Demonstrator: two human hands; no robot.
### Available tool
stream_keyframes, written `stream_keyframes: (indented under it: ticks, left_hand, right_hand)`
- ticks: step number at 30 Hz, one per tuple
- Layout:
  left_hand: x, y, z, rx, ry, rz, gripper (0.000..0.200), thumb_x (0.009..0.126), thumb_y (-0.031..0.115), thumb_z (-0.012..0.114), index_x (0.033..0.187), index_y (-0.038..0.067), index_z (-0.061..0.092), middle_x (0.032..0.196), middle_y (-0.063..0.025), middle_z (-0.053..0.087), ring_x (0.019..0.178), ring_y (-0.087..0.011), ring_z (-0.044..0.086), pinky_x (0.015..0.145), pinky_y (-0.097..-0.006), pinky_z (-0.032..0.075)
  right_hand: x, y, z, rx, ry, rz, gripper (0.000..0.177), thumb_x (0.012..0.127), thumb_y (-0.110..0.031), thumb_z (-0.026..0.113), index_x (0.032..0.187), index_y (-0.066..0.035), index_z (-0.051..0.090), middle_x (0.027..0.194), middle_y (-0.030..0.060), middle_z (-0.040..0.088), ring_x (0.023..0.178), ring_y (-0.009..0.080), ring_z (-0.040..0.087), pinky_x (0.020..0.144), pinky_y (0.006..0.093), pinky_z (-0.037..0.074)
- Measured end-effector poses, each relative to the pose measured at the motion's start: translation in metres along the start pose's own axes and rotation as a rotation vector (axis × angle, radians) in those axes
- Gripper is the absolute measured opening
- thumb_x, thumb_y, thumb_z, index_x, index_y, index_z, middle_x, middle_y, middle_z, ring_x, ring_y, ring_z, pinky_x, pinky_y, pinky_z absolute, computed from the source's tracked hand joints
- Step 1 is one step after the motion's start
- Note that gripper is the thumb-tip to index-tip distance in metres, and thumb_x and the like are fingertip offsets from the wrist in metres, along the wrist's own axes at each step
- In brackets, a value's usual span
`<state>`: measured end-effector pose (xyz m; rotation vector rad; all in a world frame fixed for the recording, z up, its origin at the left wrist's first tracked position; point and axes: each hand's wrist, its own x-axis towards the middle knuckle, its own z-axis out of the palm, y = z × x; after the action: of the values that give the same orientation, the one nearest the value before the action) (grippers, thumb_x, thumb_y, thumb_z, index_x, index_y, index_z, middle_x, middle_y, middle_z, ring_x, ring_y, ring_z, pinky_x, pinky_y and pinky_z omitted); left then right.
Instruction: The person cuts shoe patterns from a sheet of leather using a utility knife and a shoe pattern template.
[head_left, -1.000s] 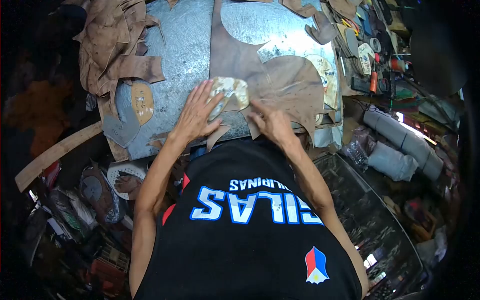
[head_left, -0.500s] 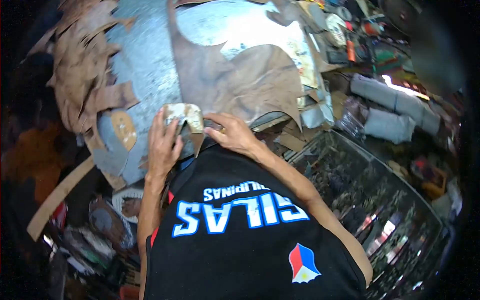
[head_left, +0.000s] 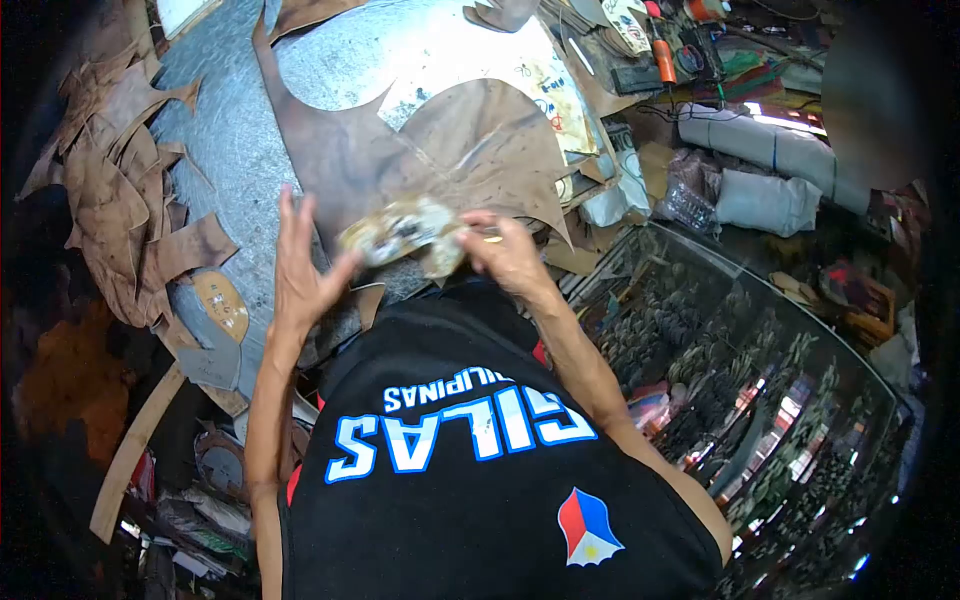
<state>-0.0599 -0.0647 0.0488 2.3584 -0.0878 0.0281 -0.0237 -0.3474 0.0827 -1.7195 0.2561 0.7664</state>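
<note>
At far left, a ragged heap of brown leather scraps lay along the edge of a scuffed, grey metal-topped table. Just beside it was a flat, tan, sole-shaped pattern with dark handwriting. Next came the person's left hand, its fingers spread wide; whether its thumb touched the piece beside it could not be told. That piece, a mottled white-and-brown curved template, blurred, was between the two hands, over the near part of a large, irregular brown leather sheet. Below was the wearer's black sleeveless shirt. The right hand pinched the template's right end between thumb and fingers. Farther right were an orange cylinder and a long, pale wrapped roll.
</note>
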Motion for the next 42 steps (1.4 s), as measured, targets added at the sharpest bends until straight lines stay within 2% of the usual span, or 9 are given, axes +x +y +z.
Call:
stream_keyframes:
  ticks: [1, 3, 7, 13, 19, 24, 31, 38, 42]
  left_hand:
    - [0.007, -0.007, 0.011, 0.001, -0.007, -0.003, 0.070, 0.086, 0.015, 0.068, 0.144, -0.001, 0.033, 0.153, -0.0269, 0.025, 0.140, -0.0419, 0.030, 0.112, -0.0454, 0.030]
    - [0.016, -0.016, 0.027, -0.589, 0.145, -0.497, 0.070, 0.094, 0.020, 0.061, 0.150, 0.000, 0.024, 0.155, -0.0228, 0.024, 0.143, -0.0337, 0.027, 0.113, -0.0412, 0.031]
    - [0.034, -0.004, 0.020, -0.919, 0.314, -0.669, 0.068, 0.096, 0.020, 0.060, 0.149, -0.003, 0.022, 0.153, -0.0227, 0.028, 0.139, -0.0303, 0.034, 0.111, -0.0389, 0.035]
    - [0.046, -0.037, 0.008, -0.993, 0.157, -0.831, 0.063, 0.093, 0.020, 0.066, 0.143, -0.005, 0.036, 0.112, -0.0088, 0.064, 0.098, -0.0112, 0.059, 0.091, -0.0268, 0.046]
    - [0.074, -0.060, -0.021, -0.509, 0.235, -0.630, 0.041, 0.093, 0.011, 0.061, 0.131, -0.004, 0.054, 0.108, -0.0024, 0.063, 0.097, -0.0079, 0.057, 0.088, -0.0219, 0.045]
    - [0.125, -0.130, -0.065, 0.041, 0.185, -0.247, 0.041, 0.092, 0.016, 0.056, 0.130, 0.001, 0.056, 0.113, -0.0171, 0.066, 0.105, -0.0242, 0.062, 0.092, -0.0328, 0.046]
    - [0.148, -0.095, 0.011, 0.757, 0.271, -0.176, 0.062, 0.093, 0.039, 0.057, 0.143, 0.005, 0.040, 0.149, -0.0250, 0.035, 0.141, -0.0369, 0.030, 0.113, -0.0499, 0.026]
    - [0.105, 0.009, 0.103, 0.579, -0.196, -0.117, 0.068, 0.100, 0.056, 0.022, 0.153, 0.014, 0.021, 0.160, -0.0120, 0.001, 0.148, -0.0309, -0.004, 0.120, -0.0478, 0.001]
    - [0.087, 0.047, 0.123, 0.477, -0.355, 0.000, 0.070, 0.099, 0.058, 0.020, 0.154, 0.014, 0.015, 0.160, -0.0122, 0.000, 0.148, -0.0310, -0.004, 0.120, -0.0476, -0.001]
  right_hand:
    - [-0.005, 0.011, -0.013, 0.073, 0.166, 0.016, 0.031, 0.090, -0.024, 0.066, 0.110, 0.000, 0.064, 0.079, 0.0039, 0.064, 0.061, 0.0071, 0.055, 0.055, 0.0223, 0.046]
    - [-0.017, 0.035, -0.053, 0.158, 0.323, 0.022, 0.029, 0.090, -0.023, 0.067, 0.109, -0.001, 0.065, 0.081, 0.0042, 0.065, 0.060, 0.0072, 0.055, 0.054, 0.0221, 0.047]
    - [-0.035, 0.061, -0.096, 0.199, 0.635, -0.028, 0.025, 0.089, -0.015, 0.066, 0.109, 0.001, 0.062, 0.075, 0.0016, 0.062, 0.059, 0.0068, 0.055, 0.052, 0.0212, 0.044]
    - [-0.036, 0.073, -0.107, 0.275, 0.445, 0.131, 0.014, 0.090, -0.014, 0.066, 0.097, -0.002, 0.061, 0.072, 0.0014, 0.062, 0.057, 0.0085, 0.054, 0.053, 0.0231, 0.043]
    - [-0.045, 0.056, -0.090, 0.057, 0.033, 0.123, 0.012, 0.087, -0.014, 0.068, 0.090, -0.004, 0.062, 0.070, -0.0015, 0.060, 0.059, 0.0056, 0.052, 0.056, 0.0208, 0.040]
    - [-0.038, 0.047, -0.064, 0.087, -0.205, 0.229, 0.015, 0.088, -0.012, 0.068, 0.098, -0.001, 0.064, 0.079, -0.0001, 0.062, 0.064, 0.0059, 0.054, 0.059, 0.0219, 0.043]
    - [-0.030, 0.060, -0.085, 0.472, 0.119, 0.064, 0.018, 0.089, -0.008, 0.062, 0.105, 0.000, 0.059, 0.082, 0.0075, 0.065, 0.063, 0.0137, 0.060, 0.059, 0.0268, 0.049]
    - [-0.012, 0.042, -0.090, 0.484, 0.229, 0.007, 0.079, 0.086, -0.007, 0.064, 0.151, -0.007, 0.019, 0.108, 0.0144, 0.061, 0.066, 0.0157, 0.060, 0.056, 0.0289, 0.051]
    - [0.002, 0.033, -0.096, 0.501, 0.229, 0.006, 0.064, 0.088, -0.007, 0.064, 0.144, -0.005, 0.033, 0.101, 0.0115, 0.063, 0.066, 0.0152, 0.061, 0.057, 0.0292, 0.051]
